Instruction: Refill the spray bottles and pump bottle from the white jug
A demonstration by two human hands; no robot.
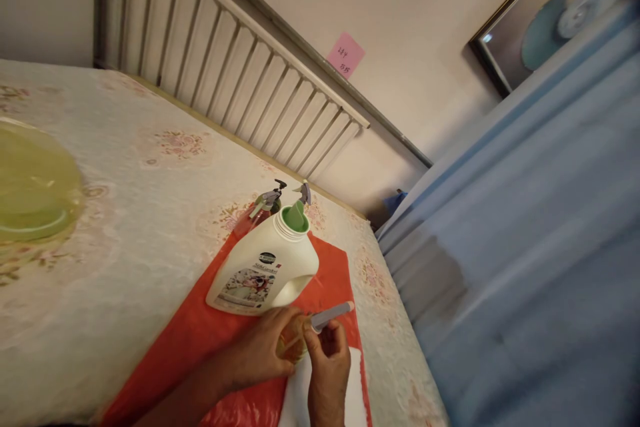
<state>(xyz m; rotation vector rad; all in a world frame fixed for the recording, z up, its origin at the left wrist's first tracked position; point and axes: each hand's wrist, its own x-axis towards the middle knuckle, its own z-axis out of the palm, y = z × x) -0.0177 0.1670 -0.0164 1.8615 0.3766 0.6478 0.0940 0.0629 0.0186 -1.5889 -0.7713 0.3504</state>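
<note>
My left hand grips a small yellowish bottle; my right hand pinches its grey pump head. The white jug stands just beyond on the red sheet, spray bottles behind it.

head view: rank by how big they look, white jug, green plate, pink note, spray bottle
1. green plate, cut by the frame edge
2. white jug
3. spray bottle, partly hidden behind the jug
4. pink note, farther away, so unsure

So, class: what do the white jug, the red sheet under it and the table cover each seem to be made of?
White jug: apparently plastic, smooth and opaque with a soft sheen, moulded green spout.
Red sheet: probably thin plastic film, glossy and crinkled.
Table cover: looks like woven or lace-like fabric, matt, with a floral pattern.
</note>
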